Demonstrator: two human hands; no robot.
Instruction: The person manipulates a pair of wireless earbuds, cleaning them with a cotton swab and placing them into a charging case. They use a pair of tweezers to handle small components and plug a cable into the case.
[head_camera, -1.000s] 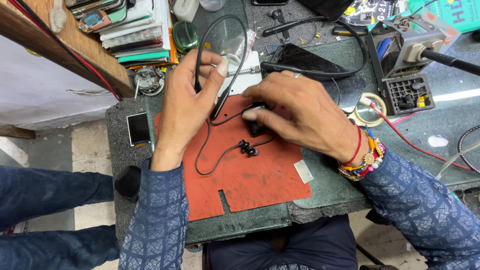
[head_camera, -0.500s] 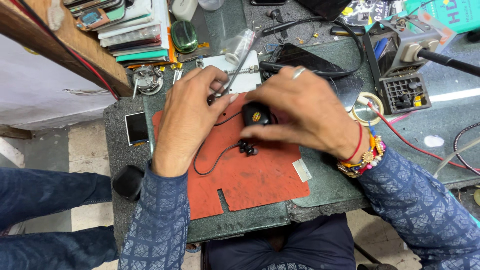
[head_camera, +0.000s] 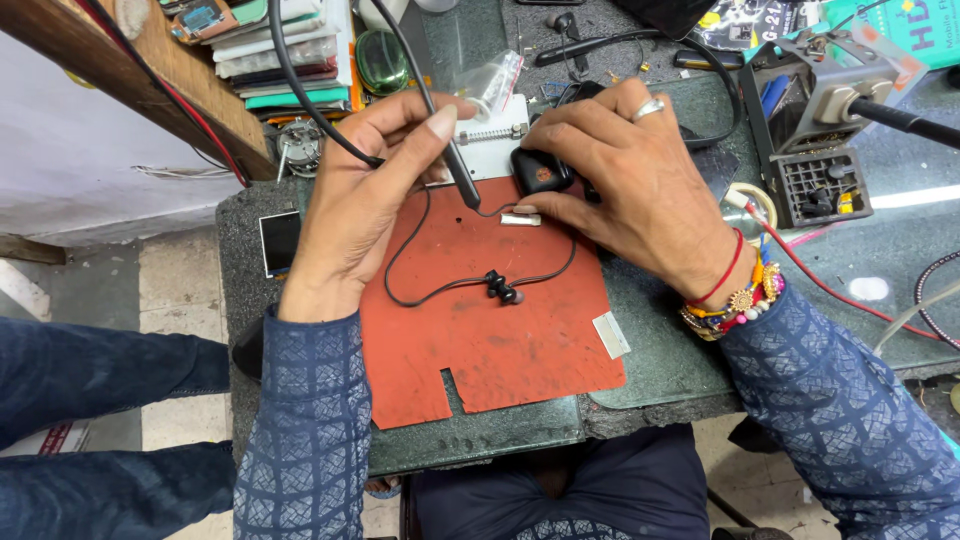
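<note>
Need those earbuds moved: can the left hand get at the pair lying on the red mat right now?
Probably not freely: the left hand grips a black neckband piece, though the earbuds lie uncovered nearby.

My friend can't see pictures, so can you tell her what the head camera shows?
A person's left hand holds the black band of a neckband earphone, while the right hand presses on a small white part and a black piece. They work over a red mat on a cluttered green workbench, where two earbuds lie.
</note>
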